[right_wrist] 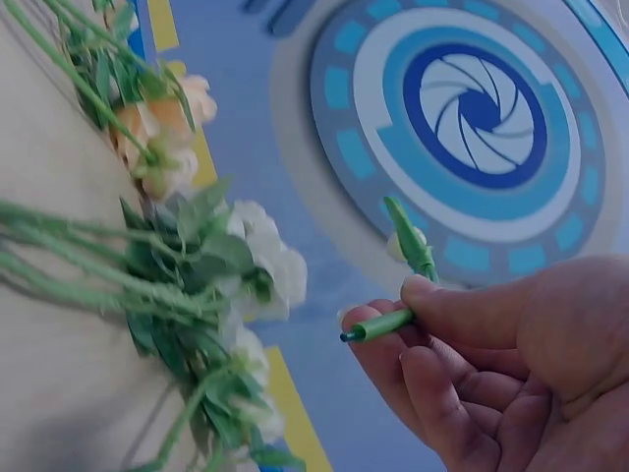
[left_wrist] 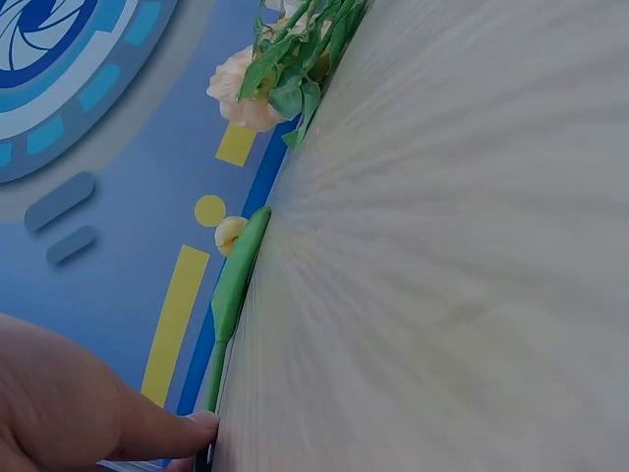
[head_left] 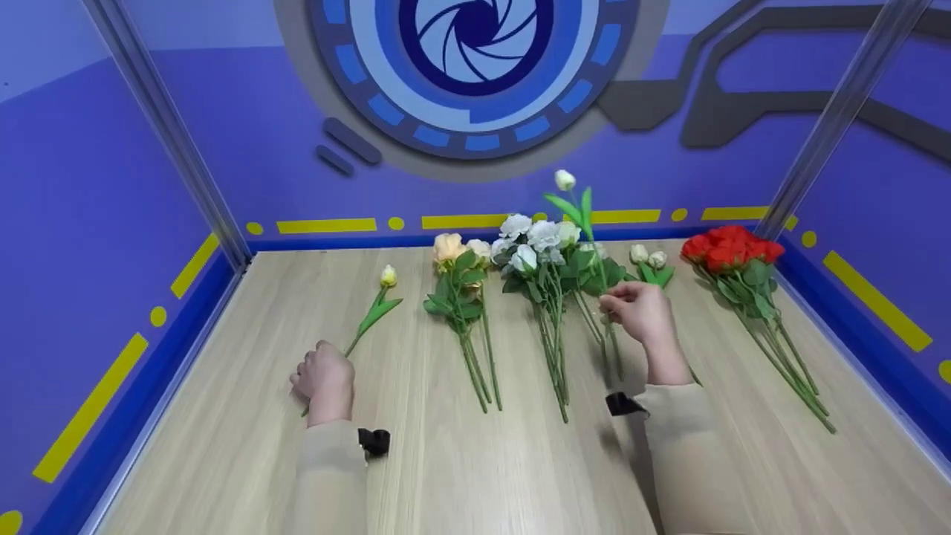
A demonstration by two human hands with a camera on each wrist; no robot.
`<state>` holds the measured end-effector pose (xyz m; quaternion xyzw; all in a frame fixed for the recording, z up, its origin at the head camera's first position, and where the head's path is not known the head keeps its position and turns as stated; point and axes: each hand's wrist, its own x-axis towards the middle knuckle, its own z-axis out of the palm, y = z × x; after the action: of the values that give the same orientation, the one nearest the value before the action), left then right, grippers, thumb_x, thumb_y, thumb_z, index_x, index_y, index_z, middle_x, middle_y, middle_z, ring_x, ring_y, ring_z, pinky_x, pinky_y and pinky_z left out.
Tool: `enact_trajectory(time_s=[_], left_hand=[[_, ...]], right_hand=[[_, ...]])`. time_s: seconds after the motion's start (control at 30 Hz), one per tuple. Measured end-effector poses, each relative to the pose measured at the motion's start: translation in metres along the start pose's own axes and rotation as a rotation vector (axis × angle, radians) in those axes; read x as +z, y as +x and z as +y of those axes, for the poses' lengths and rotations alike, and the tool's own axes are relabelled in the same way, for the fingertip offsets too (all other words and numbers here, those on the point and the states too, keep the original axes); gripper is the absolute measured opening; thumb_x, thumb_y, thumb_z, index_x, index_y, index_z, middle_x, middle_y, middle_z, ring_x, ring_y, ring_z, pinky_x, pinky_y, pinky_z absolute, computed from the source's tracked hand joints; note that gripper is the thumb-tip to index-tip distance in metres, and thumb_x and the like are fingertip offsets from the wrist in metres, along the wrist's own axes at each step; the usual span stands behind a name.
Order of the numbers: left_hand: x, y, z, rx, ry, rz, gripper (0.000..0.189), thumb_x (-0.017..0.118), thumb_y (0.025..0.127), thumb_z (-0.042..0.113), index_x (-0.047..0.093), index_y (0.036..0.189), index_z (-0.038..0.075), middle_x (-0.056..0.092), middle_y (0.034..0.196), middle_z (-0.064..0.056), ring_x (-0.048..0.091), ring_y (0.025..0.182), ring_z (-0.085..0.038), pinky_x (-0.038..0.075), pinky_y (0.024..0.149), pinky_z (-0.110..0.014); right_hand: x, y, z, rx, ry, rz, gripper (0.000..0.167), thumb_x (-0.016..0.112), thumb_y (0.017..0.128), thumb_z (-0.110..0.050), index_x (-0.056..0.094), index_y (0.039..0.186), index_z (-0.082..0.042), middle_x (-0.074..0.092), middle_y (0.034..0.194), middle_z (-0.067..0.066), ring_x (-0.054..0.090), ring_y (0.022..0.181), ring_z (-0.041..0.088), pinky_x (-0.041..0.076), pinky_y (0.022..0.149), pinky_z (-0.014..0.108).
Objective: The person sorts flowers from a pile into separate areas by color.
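At the left of the table, my left hand [head_left: 325, 375] grips the lower stem of a yellow tulip [head_left: 377, 308], which lies with its bloom pointing away. In the left wrist view the thumb [left_wrist: 162, 428] presses on that stem, close to the tabletop. My right hand [head_left: 640, 310] pinches a white tulip [head_left: 565, 180] by its stem, raised upright above the table. The stem's lower end [right_wrist: 378, 324] pokes out between thumb and fingers in the right wrist view. Behind this stem lie white roses [head_left: 544, 236] with green leaves.
Peach roses [head_left: 449, 249] lie between the hands on the wooden table [head_left: 446, 475]. Two white tulips [head_left: 648, 257] lie just beyond the right hand, and a bunch of red roses [head_left: 732, 249] is at the far right. Purple-blue panels [head_left: 245, 134] enclose the back and sides.
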<state>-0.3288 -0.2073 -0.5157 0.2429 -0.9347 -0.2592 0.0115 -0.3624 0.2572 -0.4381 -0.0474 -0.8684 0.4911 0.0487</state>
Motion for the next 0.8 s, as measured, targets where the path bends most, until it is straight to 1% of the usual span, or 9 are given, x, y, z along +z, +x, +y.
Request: enact_trajectory(time_s=[0.1,0.2,0.3,0.37,0.47,0.5,0.57,0.67,0.8], left_hand=[[-0.001,-0.001,0.001,0.014,0.018,-0.041,0.025,0.04,0.104,0.001,0.06,0.116,-0.008,0.064,0.121,-0.032,0.059,0.117,-0.051,0.04,0.103,-0.06],[-0.004,-0.003,0.003,0.036,0.021,-0.064,0.025,0.04,0.102,0.0,0.063,0.107,-0.007,0.065,0.118,-0.031,0.061,0.114,-0.051,0.043,0.1,-0.06],[-0.008,-0.006,0.003,0.052,-0.003,-0.078,0.025,0.04,0.1,-0.002,0.065,0.096,-0.006,0.065,0.114,-0.032,0.062,0.109,-0.053,0.046,0.097,-0.063],[-0.011,-0.009,0.003,0.057,-0.035,-0.085,0.026,0.039,0.099,-0.003,0.064,0.091,-0.006,0.065,0.11,-0.032,0.065,0.103,-0.051,0.05,0.09,-0.062],[-0.013,-0.011,0.002,0.071,-0.09,-0.097,0.023,0.038,0.097,-0.004,0.06,0.089,-0.005,0.064,0.096,-0.026,0.063,0.085,-0.04,0.054,0.076,-0.055],[-0.014,-0.012,0.002,0.075,-0.104,-0.099,0.022,0.038,0.096,-0.005,0.059,0.088,-0.005,0.063,0.091,-0.023,0.06,0.081,-0.035,0.053,0.073,-0.052],[-0.014,-0.011,0.003,0.084,-0.125,-0.096,0.019,0.039,0.094,-0.006,0.057,0.087,-0.004,0.058,0.083,-0.017,0.052,0.075,-0.029,0.05,0.068,-0.046],[-0.015,-0.01,0.006,0.07,-0.149,-0.111,0.016,0.044,0.093,-0.006,0.058,0.086,-0.002,0.054,0.079,-0.012,0.049,0.072,-0.027,0.046,0.064,-0.04],[-0.016,-0.007,0.012,0.047,-0.225,-0.148,0.012,0.053,0.095,-0.002,0.065,0.095,-0.004,0.066,0.082,-0.013,0.057,0.075,-0.024,0.045,0.064,-0.033]], right_hand=[[-0.012,0.003,0.007,0.058,-0.013,0.02,0.027,0.068,0.1,-0.012,0.069,0.117,0.008,0.077,0.105,0.02,0.073,0.076,0.009,0.062,0.073,0.024],[-0.023,0.005,0.016,0.11,-0.021,0.043,0.029,0.066,0.1,-0.014,0.067,0.12,0.008,0.077,0.103,0.017,0.072,0.072,0.007,0.061,0.072,0.023],[-0.032,0.006,0.026,0.156,-0.032,0.074,0.031,0.066,0.101,-0.016,0.067,0.121,0.008,0.078,0.1,0.014,0.071,0.068,0.004,0.06,0.071,0.022],[-0.038,0.007,0.033,0.182,-0.053,0.086,0.033,0.065,0.101,-0.017,0.067,0.121,0.008,0.079,0.098,0.013,0.069,0.066,0.002,0.058,0.069,0.021],[-0.046,0.009,0.044,0.214,-0.106,0.1,0.033,0.066,0.101,-0.02,0.068,0.119,0.007,0.079,0.093,0.011,0.066,0.062,0.001,0.054,0.067,0.022],[-0.048,0.01,0.048,0.217,-0.132,0.101,0.032,0.066,0.1,-0.02,0.069,0.117,0.007,0.079,0.088,0.008,0.064,0.061,0.001,0.052,0.065,0.022],[-0.051,0.011,0.054,0.228,-0.169,0.108,0.031,0.067,0.099,-0.02,0.07,0.114,0.006,0.077,0.084,0.007,0.063,0.06,0.002,0.05,0.064,0.023],[-0.054,0.012,0.063,0.245,-0.219,0.104,0.029,0.067,0.098,-0.019,0.071,0.112,0.006,0.075,0.078,0.003,0.064,0.062,0.005,0.048,0.064,0.025],[-0.056,0.012,0.071,0.271,-0.245,0.088,0.027,0.065,0.098,-0.018,0.072,0.112,0.004,0.074,0.072,-0.003,0.07,0.076,0.017,0.048,0.069,0.029]])
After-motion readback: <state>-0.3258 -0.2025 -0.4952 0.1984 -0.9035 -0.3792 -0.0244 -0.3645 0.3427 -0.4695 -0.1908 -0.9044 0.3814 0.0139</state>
